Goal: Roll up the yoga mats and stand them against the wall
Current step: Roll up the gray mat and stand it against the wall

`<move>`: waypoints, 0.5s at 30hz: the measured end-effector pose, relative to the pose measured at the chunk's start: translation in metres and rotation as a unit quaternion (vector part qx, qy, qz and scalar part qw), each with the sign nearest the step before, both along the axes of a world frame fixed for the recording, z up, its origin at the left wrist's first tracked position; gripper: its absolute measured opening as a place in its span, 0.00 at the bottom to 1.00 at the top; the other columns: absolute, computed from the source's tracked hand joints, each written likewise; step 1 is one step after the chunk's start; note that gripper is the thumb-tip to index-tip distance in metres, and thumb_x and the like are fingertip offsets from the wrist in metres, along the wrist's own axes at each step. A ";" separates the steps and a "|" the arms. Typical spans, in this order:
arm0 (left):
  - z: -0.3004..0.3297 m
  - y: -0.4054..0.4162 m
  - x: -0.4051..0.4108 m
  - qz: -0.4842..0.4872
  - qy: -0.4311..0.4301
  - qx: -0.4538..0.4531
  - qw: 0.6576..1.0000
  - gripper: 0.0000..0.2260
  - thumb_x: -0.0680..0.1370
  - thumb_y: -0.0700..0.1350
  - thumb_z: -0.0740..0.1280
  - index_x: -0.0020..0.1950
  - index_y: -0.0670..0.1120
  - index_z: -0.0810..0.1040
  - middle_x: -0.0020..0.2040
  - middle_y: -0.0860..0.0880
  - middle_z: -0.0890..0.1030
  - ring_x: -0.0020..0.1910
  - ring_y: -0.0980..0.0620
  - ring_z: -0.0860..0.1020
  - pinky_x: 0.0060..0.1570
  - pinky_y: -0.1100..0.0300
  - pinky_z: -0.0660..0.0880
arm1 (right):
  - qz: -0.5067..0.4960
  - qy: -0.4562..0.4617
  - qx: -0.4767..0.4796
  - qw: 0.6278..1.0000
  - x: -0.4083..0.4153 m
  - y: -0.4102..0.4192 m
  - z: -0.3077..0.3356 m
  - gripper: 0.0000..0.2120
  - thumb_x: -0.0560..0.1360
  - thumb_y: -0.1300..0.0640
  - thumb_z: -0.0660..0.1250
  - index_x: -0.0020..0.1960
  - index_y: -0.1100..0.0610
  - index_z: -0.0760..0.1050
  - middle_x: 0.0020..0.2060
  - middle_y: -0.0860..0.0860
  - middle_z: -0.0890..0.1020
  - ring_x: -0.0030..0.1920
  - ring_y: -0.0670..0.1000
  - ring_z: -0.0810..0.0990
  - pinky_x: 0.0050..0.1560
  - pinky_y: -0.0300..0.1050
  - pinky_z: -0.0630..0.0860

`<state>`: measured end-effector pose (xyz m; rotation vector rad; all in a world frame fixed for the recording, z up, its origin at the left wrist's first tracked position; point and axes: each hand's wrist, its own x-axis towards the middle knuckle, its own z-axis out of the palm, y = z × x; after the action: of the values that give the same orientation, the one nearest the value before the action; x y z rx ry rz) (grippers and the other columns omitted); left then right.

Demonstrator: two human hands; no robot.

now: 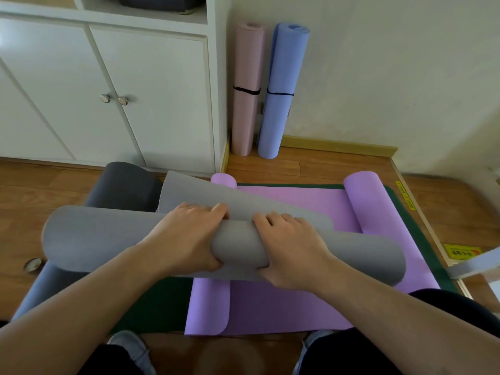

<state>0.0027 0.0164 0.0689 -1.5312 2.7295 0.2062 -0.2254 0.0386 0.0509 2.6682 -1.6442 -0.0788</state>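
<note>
A grey yoga mat [89, 236] is rolled into a thick tube lying crosswise in front of me, its loose end [205, 196] still flapping up behind. My left hand [184, 236] grips the roll near its middle, fingers over the top and thumb underneath. My right hand [289, 247] grips it right beside, the same way. A purple mat [284, 301] lies flat beneath on a dark green mat [405, 212], with its far end curled up [362, 196]. A pink rolled mat [247, 87] and a blue rolled mat [284, 90] stand against the wall, each tied with a black band.
A white cabinet [151, 98] with two knobs stands at the left. A dark grey mat [124, 185] curls on the floor before it. A small round metal item [32, 265] lies on the wooden floor at the left. My knees and shoes fill the bottom edge.
</note>
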 end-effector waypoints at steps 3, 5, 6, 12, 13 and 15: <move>-0.003 0.005 -0.001 -0.003 -0.006 -0.012 1.000 0.29 0.69 0.67 0.72 0.64 0.59 0.67 0.59 0.57 0.77 0.54 0.55 0.74 0.62 0.57 0.70 | 0.002 -0.003 0.004 1.000 0.000 0.000 0.001 0.33 0.65 0.40 0.77 0.62 0.51 0.66 0.53 0.51 0.80 0.50 0.57 0.81 0.47 0.53 0.79; -0.010 0.011 -0.008 0.000 -0.036 -0.063 0.997 0.34 0.65 0.66 0.75 0.67 0.55 0.70 0.62 0.52 0.74 0.59 0.49 0.74 0.66 0.51 0.72 | -0.008 -0.004 0.005 1.000 -0.002 -0.002 0.005 0.32 0.66 0.39 0.76 0.62 0.51 0.65 0.52 0.51 0.80 0.49 0.57 0.82 0.43 0.51 0.76; -0.014 0.014 -0.012 0.005 -0.054 -0.080 0.995 0.37 0.63 0.64 0.77 0.67 0.53 0.71 0.61 0.50 0.74 0.59 0.47 0.74 0.65 0.50 0.74 | -0.014 -0.008 0.010 1.000 -0.003 -0.003 0.007 0.32 0.67 0.39 0.75 0.62 0.51 0.65 0.52 0.51 0.80 0.49 0.58 0.82 0.43 0.51 0.75; -0.022 0.008 -0.012 0.012 -0.026 -0.102 0.994 0.34 0.62 0.58 0.81 0.63 0.49 0.75 0.56 0.50 0.81 0.54 0.46 0.80 0.59 0.49 0.78 | -0.015 -0.020 0.032 0.999 -0.002 -0.001 0.007 0.39 0.67 0.34 0.76 0.69 0.49 0.65 0.59 0.50 0.79 0.57 0.56 0.80 0.56 0.54 0.78; -0.022 0.006 -0.011 0.010 -0.019 -0.098 0.995 0.33 0.64 0.60 0.79 0.63 0.50 0.74 0.56 0.51 0.81 0.54 0.47 0.80 0.61 0.50 0.77 | -0.013 -0.010 0.025 1.000 -0.003 -0.001 0.005 0.42 0.65 0.33 0.77 0.70 0.49 0.64 0.61 0.50 0.78 0.59 0.56 0.79 0.59 0.55 0.77; -0.019 0.004 -0.009 0.003 -0.004 -0.083 0.997 0.31 0.66 0.62 0.77 0.63 0.52 0.72 0.56 0.54 0.81 0.53 0.50 0.80 0.62 0.53 0.73 | -0.013 0.005 0.012 1.000 -0.003 0.000 0.002 0.44 0.64 0.33 0.79 0.70 0.50 0.64 0.61 0.49 0.77 0.59 0.56 0.78 0.59 0.55 0.76</move>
<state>-0.0058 0.0200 0.0503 -1.5729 2.7989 -0.0279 -0.2284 0.0388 0.0529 2.6590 -1.6863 -0.1124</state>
